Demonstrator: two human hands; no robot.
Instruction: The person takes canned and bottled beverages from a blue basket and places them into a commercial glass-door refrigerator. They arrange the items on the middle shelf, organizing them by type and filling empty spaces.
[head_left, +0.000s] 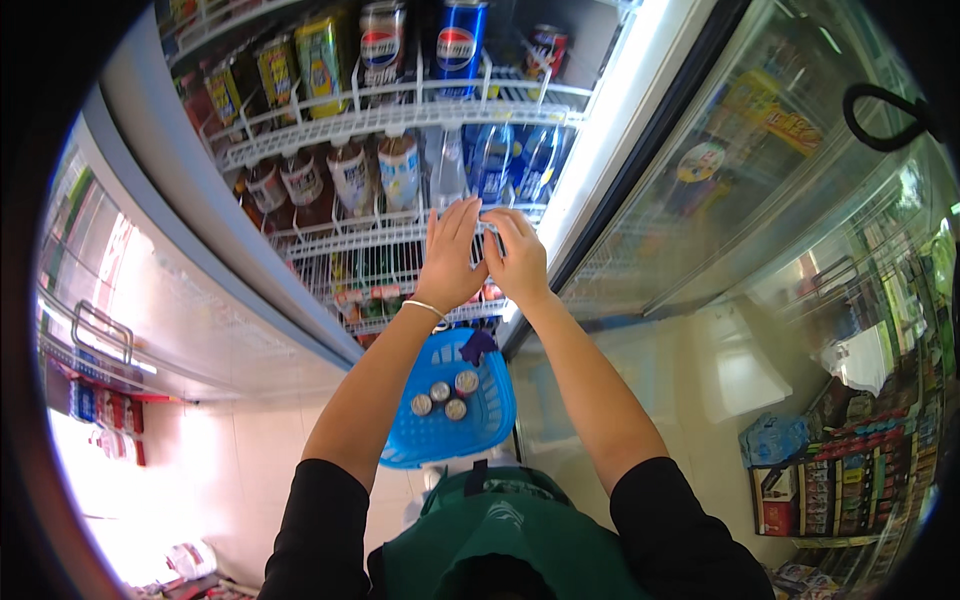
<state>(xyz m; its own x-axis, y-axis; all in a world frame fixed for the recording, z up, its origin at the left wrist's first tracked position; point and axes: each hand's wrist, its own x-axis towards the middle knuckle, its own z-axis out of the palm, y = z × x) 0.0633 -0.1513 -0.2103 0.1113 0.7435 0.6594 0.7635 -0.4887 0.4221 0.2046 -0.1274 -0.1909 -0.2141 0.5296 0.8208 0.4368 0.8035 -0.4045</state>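
Observation:
My left hand (451, 259) reaches forward at the middle of an open drinks cooler, fingers stretched and slightly apart, with no object visible in it. Close beside it, my right hand (520, 256) has curved fingers. A small blue patch shows by its fingertips; whether that is held or lies behind cannot be told. Both palms are hidden. Just beyond the hands, a clear bottle (448, 165) and a blue-labelled bottle (491, 161) stand on a white wire shelf (352, 238). Below my forearms, a blue plastic basket (450, 448) holds several small cans (439, 391).
Pepsi cans (459, 45) and yellow cans (321, 64) stand on the upper wire shelf (405, 116). An open glass door (675, 195) stands at right, a closed cooler door (187, 300) at left. A purple cloth-like item (478, 346) hangs at the basket rim. Stocked shelves (847, 480) stand lower right.

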